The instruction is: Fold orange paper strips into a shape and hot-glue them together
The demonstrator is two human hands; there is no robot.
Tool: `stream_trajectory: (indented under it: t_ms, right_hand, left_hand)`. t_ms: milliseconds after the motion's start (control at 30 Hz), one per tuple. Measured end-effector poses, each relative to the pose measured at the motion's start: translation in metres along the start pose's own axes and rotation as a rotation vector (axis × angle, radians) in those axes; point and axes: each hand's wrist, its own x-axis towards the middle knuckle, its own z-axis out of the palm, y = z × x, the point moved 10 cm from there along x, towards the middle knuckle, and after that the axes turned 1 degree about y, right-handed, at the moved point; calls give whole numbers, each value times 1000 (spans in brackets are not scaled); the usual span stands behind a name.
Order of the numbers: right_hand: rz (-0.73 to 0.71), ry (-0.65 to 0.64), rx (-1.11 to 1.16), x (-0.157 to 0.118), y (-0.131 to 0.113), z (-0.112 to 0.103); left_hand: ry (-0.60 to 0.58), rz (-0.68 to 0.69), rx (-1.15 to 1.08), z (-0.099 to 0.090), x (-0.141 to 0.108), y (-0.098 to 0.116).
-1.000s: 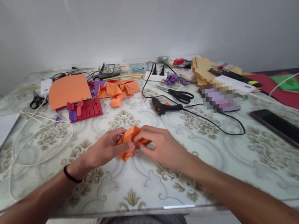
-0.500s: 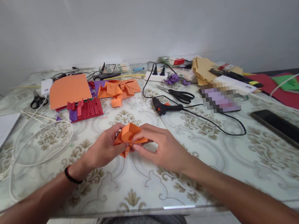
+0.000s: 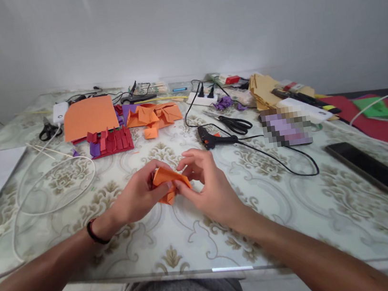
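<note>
A folded piece of orange paper [image 3: 168,177] is held just above the tabletop in front of me. My left hand [image 3: 139,191] grips its left side, thumb across the front and fingers behind. My right hand [image 3: 208,182] is at its right edge, with the thumb against the paper and the index finger near the top; the other fingers curl loosely. Beyond the hands lie several folded orange paper pieces [image 3: 170,113] and a row of folded red paper strips [image 3: 117,140]. Part of the held paper is hidden behind the fingers.
A black glue gun [image 3: 216,138] and black scissors [image 3: 236,124] lie beyond my right hand. A phone [image 3: 372,166] rests at the right. Orange sheets [image 3: 89,118], a power strip [image 3: 202,98] and tan paper [image 3: 263,90] sit farther back. A white cable [image 3: 60,210] loops at the left.
The orange paper has turned and its upper part now looks flatter and tilted down to the right. My right fingers have lifted and opened away from its top.
</note>
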Motion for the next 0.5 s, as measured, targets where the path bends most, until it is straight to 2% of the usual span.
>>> stream_trajectory:
  t_ms: [233, 500]
  right_hand:
    - [-13, -66, -110, 4, -7, 5]
    - [148, -76, 6, 3, 10, 4]
  left_hand:
    - [-4, -59, -34, 2, -1, -5]
    - [-9, 3, 75, -2, -2, 5]
